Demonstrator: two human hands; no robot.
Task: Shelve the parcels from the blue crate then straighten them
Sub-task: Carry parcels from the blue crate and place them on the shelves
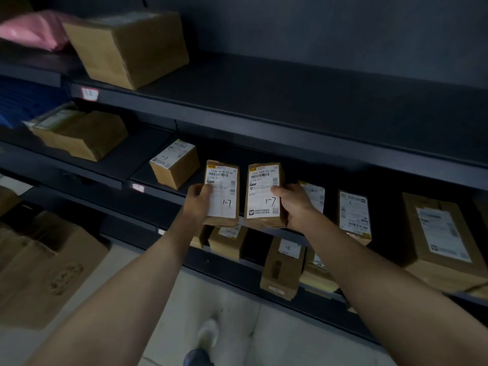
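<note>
I hold two small brown parcels side by side in front of a dark shelf, each with a white label marked "1-7". My left hand (pixel 198 200) grips the left parcel (pixel 222 192) along its left edge, thumb on the label. My right hand (pixel 295 206) grips the right parcel (pixel 264 195) along its right edge. Both parcels are upright, labels facing me, a narrow gap between them. A blue crate (pixel 15 101) shows at the far left edge, mostly out of view.
A small labelled box (pixel 175 163) sits on the same shelf to the left, and several labelled parcels (pixel 353 215) stand to the right. More parcels (pixel 282 268) are on the shelf below. Larger boxes (pixel 126 48) and a pink bag (pixel 34 30) occupy upper shelves. Cartons (pixel 45 268) stand on the floor at left.
</note>
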